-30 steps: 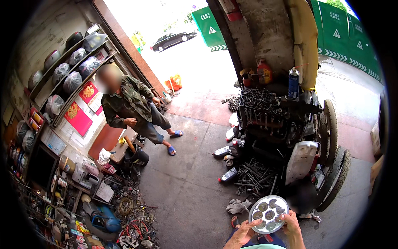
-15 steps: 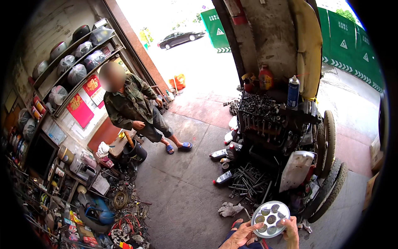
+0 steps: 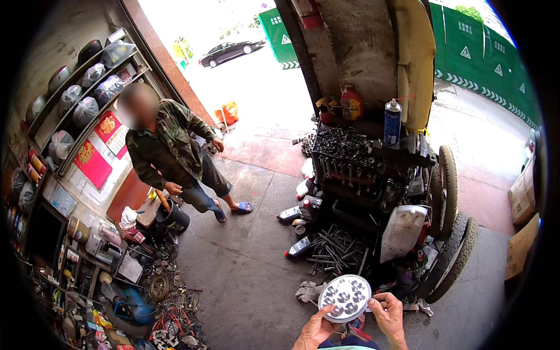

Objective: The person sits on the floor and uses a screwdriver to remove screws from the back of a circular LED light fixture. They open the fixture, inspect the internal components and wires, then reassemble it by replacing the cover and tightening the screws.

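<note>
A round LED lamp (image 3: 345,298) with a pale rim and several round lenses is held up in front of me, its lens side showing. My left hand (image 3: 317,328) grips its lower left edge, thumb over the front. Close beside the right rim, my right hand (image 3: 388,318) has its fingers curled into a pinch. What lies in that pinch, if anything, is too small to make out. A grey glove (image 3: 309,291) lies on the floor just beyond the lamp.
A person in a camouflage jacket (image 3: 169,137) walks at the left. Ahead stands a greasy tool stand (image 3: 344,146) with sockets, wrenches and a spray can (image 3: 392,122). Metal bars (image 3: 335,248) and bottles lie at its foot. Tires (image 3: 452,256) lean right; cluttered shelves (image 3: 87,116) line the left wall.
The lamp has moved left and tilted, so its lenses look brighter. My right hand has come away from its grip on the lamp's face to beside the rim. The person has stepped.
</note>
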### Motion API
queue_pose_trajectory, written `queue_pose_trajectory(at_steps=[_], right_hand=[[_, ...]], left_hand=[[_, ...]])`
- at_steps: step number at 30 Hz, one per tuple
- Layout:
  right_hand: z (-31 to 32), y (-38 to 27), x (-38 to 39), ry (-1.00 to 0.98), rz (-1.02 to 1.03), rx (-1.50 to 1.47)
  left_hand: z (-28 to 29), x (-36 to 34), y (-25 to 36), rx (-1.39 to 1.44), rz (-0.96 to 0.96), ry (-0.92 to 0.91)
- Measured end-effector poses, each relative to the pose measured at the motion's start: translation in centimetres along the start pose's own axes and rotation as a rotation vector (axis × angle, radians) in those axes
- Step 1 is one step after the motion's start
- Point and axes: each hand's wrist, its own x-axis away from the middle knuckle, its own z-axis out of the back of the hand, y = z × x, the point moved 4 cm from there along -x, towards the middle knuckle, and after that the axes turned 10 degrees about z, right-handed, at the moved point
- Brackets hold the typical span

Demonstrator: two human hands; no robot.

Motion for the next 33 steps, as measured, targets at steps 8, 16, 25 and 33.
queue_pose_trajectory(at_steps=[8, 16, 25, 33], right_hand=[[-0.2, 0.8, 2.9, -0.484, -0.061, 0.573], [-2.0, 2.3, 3.7, -0.711, -0.038, 0.507], [-2.6, 1.8, 3.6, -0.471, 0.348, 0.45], [-0.9, 4.6, 4.1, -0.659, -0.357, 0.003]], left_hand=[[3.1, -2.5, 1.7, 0.078, -0.001, -0.154], [4.4, -2.6, 1.1, 0.032, -0.025, -0.101], [4.9, -3.3, -0.8, -0.017, -0.086, -0.123], [5.7, -4.4, -1.5, 0.053, -0.041, -0.015]])
